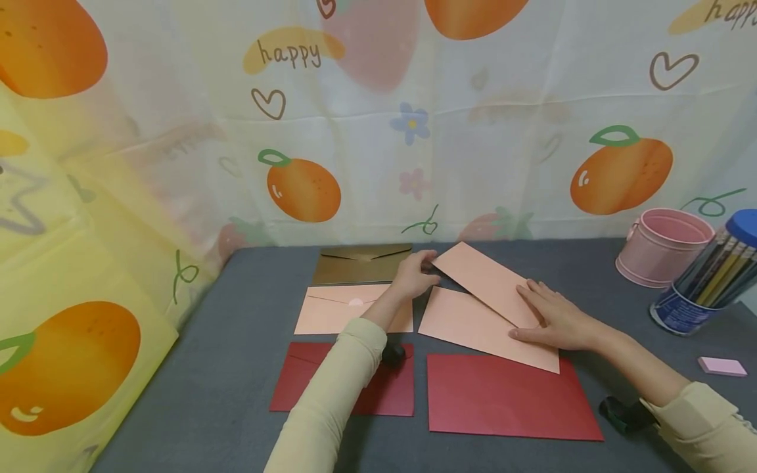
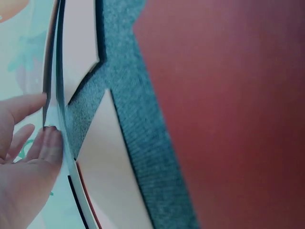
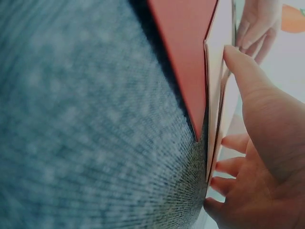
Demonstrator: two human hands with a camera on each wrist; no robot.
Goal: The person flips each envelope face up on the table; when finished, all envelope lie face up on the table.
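Sleeved arms [image 1: 319, 407] reach past 2 red envelopes [image 1: 508, 401] to the top pink envelope [image 1: 485, 279], slanting over a lower one [image 1: 464, 320]; the released right grip [image 1: 552, 320] rests on the top, seemingly steadying it, but whether the left grip [image 1: 411, 277] pinches its corner is unclear.

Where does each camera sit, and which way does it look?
Head: on the person's head, facing forward and down over pale peach rectangular paper envelopes and red paper envelopes; left hand, right hand and cream sleeves show.
Left wrist: on that wrist, facing past the left hand over peach and red envelopes; only that hand shows.
Right wrist: on that wrist, facing envelopes edgewise above the dark grey tabletop; right hand close, left hand beyond.
Head and right wrist views share both hands.
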